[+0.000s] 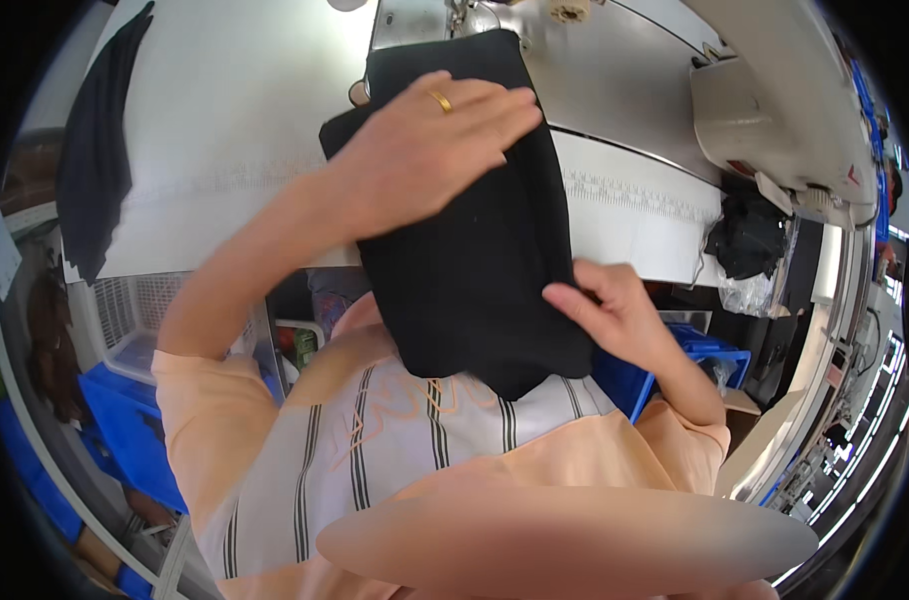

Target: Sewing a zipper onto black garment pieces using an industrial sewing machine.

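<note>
A folded piece of black fabric point(465, 240) lies over the front edge of the white sewing table, its lower end hanging against my striped shirt. My left hand point(430, 150) rests flat across its upper part, fingers stretched out toward the right, with a gold ring on one of them. At the fabric's lower right edge, my right hand point(610, 310) grips the cloth between thumb and fingers. Some of those fingers are hidden behind the fabric. The cloth's far end reaches the sewing machine's metal plate point(615, 70).
The sewing machine's pale body point(745, 115) stands on the right. Another black fabric piece point(100, 140) hangs over the table's left edge. A ruler strip point(625, 200) runs along the table front. Blue bins point(135, 430) sit below left, and a black bundle point(750, 235) lies at right.
</note>
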`<state>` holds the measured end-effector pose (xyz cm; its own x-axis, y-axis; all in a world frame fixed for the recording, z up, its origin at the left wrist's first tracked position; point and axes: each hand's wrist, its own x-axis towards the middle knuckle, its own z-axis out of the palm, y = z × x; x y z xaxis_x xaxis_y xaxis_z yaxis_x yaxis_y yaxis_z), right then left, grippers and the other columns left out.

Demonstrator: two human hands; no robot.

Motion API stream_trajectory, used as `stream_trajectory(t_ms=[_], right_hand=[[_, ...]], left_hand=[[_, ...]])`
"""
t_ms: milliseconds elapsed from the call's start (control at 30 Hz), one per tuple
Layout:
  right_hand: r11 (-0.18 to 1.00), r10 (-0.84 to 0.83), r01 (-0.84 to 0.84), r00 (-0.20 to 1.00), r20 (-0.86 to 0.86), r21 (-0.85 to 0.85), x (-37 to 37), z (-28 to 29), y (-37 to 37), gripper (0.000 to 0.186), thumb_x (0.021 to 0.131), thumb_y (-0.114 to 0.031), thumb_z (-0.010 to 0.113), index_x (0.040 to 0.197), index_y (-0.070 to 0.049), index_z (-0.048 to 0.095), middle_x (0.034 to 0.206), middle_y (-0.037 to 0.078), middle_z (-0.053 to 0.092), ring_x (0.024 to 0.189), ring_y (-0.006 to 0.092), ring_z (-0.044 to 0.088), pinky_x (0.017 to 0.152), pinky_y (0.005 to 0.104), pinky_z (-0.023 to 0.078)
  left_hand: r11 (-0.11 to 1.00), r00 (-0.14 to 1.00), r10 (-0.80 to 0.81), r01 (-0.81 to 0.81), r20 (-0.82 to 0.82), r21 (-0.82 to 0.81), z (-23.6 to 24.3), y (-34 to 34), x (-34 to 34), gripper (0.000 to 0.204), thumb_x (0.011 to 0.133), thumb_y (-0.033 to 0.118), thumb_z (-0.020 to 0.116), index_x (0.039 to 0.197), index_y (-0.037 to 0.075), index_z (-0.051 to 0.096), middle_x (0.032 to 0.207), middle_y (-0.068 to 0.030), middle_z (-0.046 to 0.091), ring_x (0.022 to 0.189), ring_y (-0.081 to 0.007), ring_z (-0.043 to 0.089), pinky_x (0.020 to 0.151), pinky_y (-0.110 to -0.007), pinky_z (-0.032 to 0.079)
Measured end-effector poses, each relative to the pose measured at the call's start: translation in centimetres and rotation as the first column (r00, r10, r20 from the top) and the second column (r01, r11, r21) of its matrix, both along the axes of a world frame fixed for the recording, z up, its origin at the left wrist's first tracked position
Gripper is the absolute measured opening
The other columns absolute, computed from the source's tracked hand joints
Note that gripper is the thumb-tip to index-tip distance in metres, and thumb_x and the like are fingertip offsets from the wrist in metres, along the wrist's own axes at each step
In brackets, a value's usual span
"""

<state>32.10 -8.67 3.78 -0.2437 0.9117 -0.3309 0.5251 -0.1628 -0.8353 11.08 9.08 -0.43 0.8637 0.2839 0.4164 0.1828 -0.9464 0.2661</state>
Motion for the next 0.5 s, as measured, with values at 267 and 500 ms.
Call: stream_trajectory(t_ms=[267,500], right_hand=[[0.917,-0.192,0.047,0.922,-0.336,-0.396,0.7,-2.1,-11.3,0.019,0.093,-0.015,0.065,0.089,0.004,0.064,0.068,0.009,0.060,0.065,0.0075,0.047,0.062,0.0275,0.044],[0.841,-0.022,-0.455,0.512,0.859,0.292,10.5,-14.9,-11.3,0.016,0.086,-0.016,0.060,0.088,-0.003,0.069,0.099,0.015,0.067,0.094,0.0318,0.064,0.086,0.0414,0.052]], left_hand=[[0.975,0.974,-0.163,0.134,-0.159,-0.178,-0.9,-11.4,0.8,0.072,0.077,0.040,0.071,0.141,0.016,0.047,0.151,-0.0060,0.037,0.137,-0.0293,0.035,0.101,-0.058,0.036],[0.997,0.991,0.012,-0.021,-0.132,-0.069,-1.8,-12.8,1.0,0.075,0.071,0.038,0.077,0.138,0.017,0.051,0.148,-0.0040,0.042,0.135,-0.0275,0.039,0.100,-0.056,0.039]])
